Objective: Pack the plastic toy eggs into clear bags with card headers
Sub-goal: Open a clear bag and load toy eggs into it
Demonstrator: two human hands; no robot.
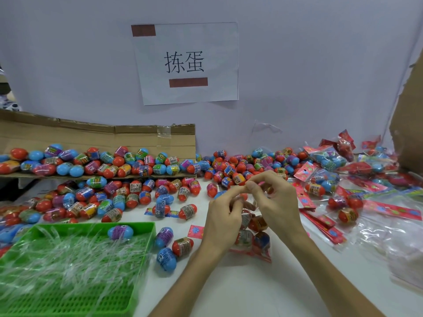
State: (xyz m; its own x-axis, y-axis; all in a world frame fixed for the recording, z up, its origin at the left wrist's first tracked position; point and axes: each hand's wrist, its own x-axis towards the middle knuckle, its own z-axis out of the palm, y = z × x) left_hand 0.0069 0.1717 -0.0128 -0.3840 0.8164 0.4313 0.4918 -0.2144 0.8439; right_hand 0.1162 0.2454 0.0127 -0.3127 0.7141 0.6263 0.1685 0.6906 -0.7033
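Clear bag (254, 234): mouth and upper half hidden behind the left hand (225, 219) and right hand (274, 197) pinching it; egg count inside unclear.
Forearms (183, 282): cut off at the bottom edge.
Green tray (91, 225): left and lower parts run out of frame.
Egg labels (135, 186): print too small to read.
Cardboard panel (409, 124): cropped by the right edge.

White table (229, 291) bears loose toy eggs (182, 246), green tray (146, 252), filled bags (329, 159).
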